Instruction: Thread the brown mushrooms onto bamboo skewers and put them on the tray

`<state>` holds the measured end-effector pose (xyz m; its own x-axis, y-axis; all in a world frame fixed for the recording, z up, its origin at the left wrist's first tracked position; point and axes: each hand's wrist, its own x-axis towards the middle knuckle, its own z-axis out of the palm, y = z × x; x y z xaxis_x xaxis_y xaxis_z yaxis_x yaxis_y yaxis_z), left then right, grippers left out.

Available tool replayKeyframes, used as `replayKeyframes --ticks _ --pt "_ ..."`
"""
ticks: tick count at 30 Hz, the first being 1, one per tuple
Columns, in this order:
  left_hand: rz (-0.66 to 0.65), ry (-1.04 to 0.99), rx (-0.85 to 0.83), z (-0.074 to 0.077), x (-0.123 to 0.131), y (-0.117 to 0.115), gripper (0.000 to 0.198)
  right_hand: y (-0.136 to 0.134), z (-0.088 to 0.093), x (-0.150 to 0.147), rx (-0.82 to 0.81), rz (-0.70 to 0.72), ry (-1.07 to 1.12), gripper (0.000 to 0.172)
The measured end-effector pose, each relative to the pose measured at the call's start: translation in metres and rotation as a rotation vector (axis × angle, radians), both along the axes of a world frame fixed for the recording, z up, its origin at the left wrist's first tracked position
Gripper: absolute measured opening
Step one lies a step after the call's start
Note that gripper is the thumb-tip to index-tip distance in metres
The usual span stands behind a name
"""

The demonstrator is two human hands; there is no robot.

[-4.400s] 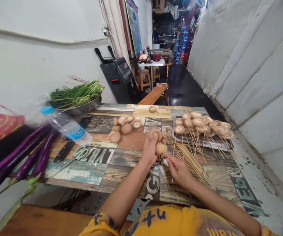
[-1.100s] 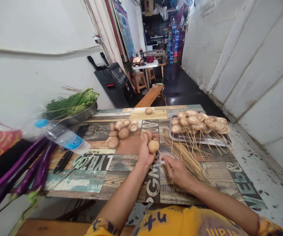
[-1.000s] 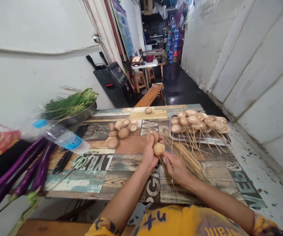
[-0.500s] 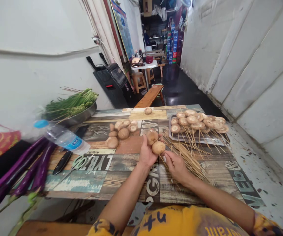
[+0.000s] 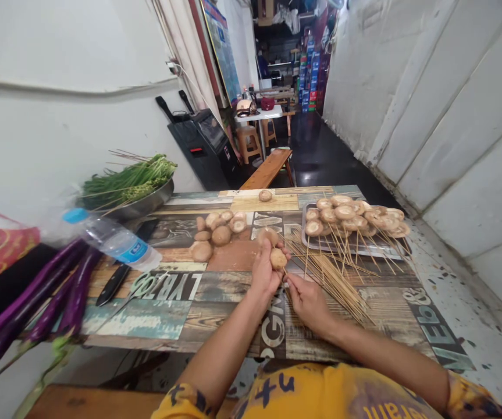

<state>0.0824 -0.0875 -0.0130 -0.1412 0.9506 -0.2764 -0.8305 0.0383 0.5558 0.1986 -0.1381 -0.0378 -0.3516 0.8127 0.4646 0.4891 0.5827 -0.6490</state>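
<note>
Two brown mushrooms (image 5: 278, 258) are held in my left hand (image 5: 264, 273), one behind the other, its fingers wrapped round them. My right hand (image 5: 309, 302) pinches a thin skewer just below the nearer mushroom, close to my left fingers. A pile of bare bamboo skewers (image 5: 340, 285) lies beside my right hand. Further right, a clear tray (image 5: 377, 249) bears skewered mushrooms (image 5: 346, 212), their sticks pointing towards me. Several loose mushrooms (image 5: 221, 235) sit in a group left of my hands, and a single mushroom (image 5: 265, 195) lies near the far edge.
On the left are a water bottle (image 5: 120, 241), a black-handled knife (image 5: 111, 286), purple eggplants (image 5: 74, 288) and a metal bowl (image 5: 146, 203) of green vegetables. A wooden bench (image 5: 268, 169) stands beyond the patterned table (image 5: 228, 302).
My left hand has tilted the mushrooms, and the nearer one has turned. My right hand has shifted slightly and stays close to it. The view has moved a little.
</note>
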Motion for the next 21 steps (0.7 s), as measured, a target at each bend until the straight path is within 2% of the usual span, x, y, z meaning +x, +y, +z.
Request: replayKeyframes --ticks 4,9,12,16,18,21 --pt "0.023 -0.025 -0.031 0.003 0.001 0.002 0.023 -0.003 -0.006 0.001 -0.014 -0.031 0.008 0.029" --pt "0.034 -0.015 -0.03 0.006 -0.002 0.004 0.026 0.0 -0.008 0.003 -0.074 -0.043 -0.028 0.03" --pt "0.061 -0.088 -0.016 0.008 -0.012 0.007 0.026 0.0 -0.008 0.002 -0.016 -0.063 -0.091 0.03" --pt "0.036 -0.126 0.044 0.014 -0.023 0.007 0.032 -0.003 -0.006 0.002 0.048 -0.081 -0.282 0.047" --pt "0.006 -0.11 0.096 0.018 -0.024 0.004 0.033 -0.002 -0.005 0.003 0.027 -0.077 -0.333 0.046" --pt "-0.038 -0.069 0.175 0.026 -0.022 -0.002 0.033 0.0 -0.004 0.006 -0.048 -0.052 -0.24 0.041"
